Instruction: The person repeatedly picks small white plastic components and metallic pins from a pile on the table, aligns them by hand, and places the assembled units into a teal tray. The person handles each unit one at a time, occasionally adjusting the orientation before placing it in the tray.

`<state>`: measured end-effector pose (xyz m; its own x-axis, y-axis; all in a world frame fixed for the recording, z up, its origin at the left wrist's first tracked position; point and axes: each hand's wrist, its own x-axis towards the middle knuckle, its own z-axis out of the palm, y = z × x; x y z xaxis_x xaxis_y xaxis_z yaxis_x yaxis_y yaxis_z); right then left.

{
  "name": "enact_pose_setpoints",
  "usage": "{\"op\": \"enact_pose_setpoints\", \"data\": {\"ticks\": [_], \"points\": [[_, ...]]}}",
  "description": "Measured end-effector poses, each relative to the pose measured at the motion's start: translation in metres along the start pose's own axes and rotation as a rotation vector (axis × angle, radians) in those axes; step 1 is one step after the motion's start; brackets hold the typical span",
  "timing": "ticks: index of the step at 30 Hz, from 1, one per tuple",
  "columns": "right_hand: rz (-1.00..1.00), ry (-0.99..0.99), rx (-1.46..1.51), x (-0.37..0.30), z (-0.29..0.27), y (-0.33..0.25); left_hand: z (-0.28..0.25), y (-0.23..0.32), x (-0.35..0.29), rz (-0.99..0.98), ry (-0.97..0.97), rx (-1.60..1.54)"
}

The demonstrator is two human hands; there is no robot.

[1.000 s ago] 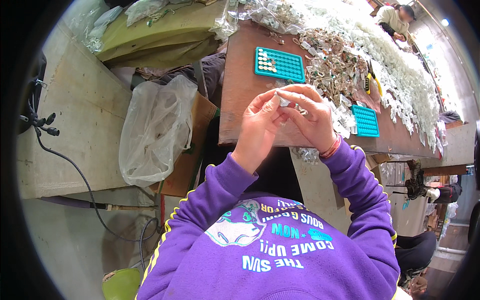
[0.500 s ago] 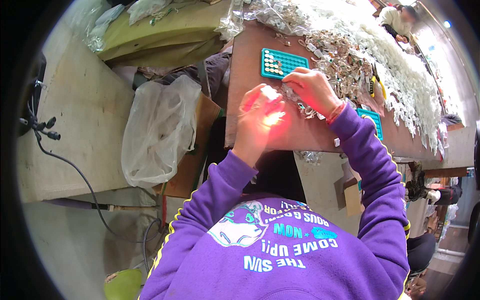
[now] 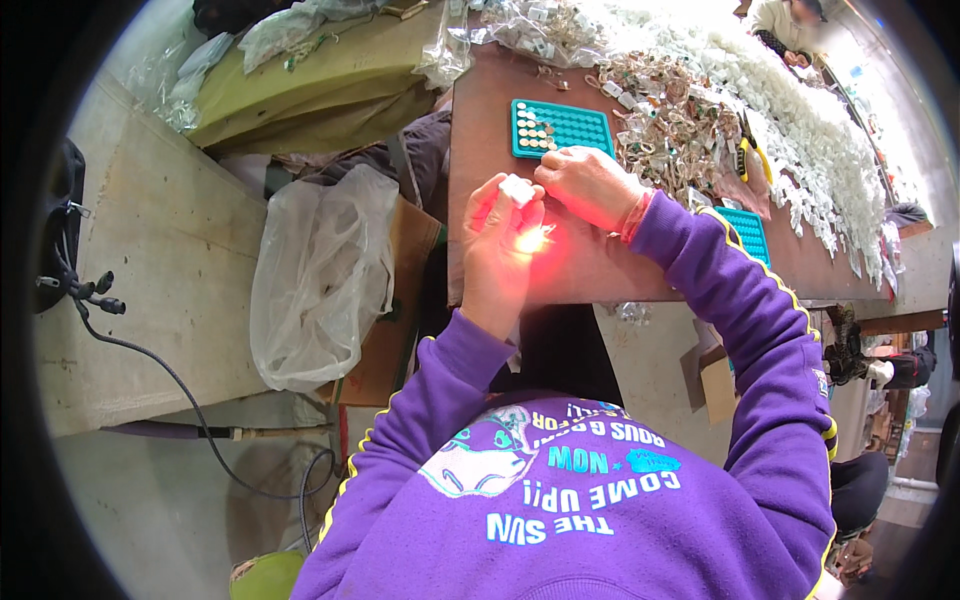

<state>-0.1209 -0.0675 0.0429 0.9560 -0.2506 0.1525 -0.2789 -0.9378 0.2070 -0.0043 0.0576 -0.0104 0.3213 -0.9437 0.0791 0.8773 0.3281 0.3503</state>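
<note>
Brown workbench [image 3: 560,270] takes up the middle here, with a long heap of small white parts [image 3: 800,110] running along its far side and a tangle of greenish-brown bits [image 3: 680,120] just this side of that heap. Using the teal tray [image 3: 560,127] as the anchor: it sits flat on the bench, and only its left corner has pale round pieces seated in the grid — the rest of the pockets look empty, so I'd guess the filling is at an early stage with most of it left to go. Left hand [image 3: 500,245] is raised just below the tray, fingers pinched around a small white block [image 3: 518,190], with a red glow [image 3: 530,240] lighting up the palm; can't tell what's making the light. Right hand [image 3: 590,185] is right next to the tray's near edge, fingers curled down at the bench beside the white block — whether it's actually pinching anything I can't tell, the fingertips are hidden. A second teal tray [image 3: 745,230] lies further right of the first, partly behind the purple sleeve. Well left of the tray, off the bench, hangs a clear plastic bag [image 3: 320,280].
</note>
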Motion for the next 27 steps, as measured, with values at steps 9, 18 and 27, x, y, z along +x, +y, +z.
{"op": "enact_pose_setpoints", "data": {"ticks": [9, 18, 27], "points": [[0.065, 0.084, 0.15, 0.003, 0.004, 0.003, 0.001, -0.001, 0.001, -0.052, -0.037, 0.006], [0.427, 0.285, 0.828, -0.015, -0.03, 0.003, -0.004, 0.0, 0.006, -0.228, -0.093, -0.046], [0.59, 0.343, 1.026, -0.022, -0.042, -0.038, -0.002, 0.001, 0.005, -0.256, -0.061, 0.013]]}}
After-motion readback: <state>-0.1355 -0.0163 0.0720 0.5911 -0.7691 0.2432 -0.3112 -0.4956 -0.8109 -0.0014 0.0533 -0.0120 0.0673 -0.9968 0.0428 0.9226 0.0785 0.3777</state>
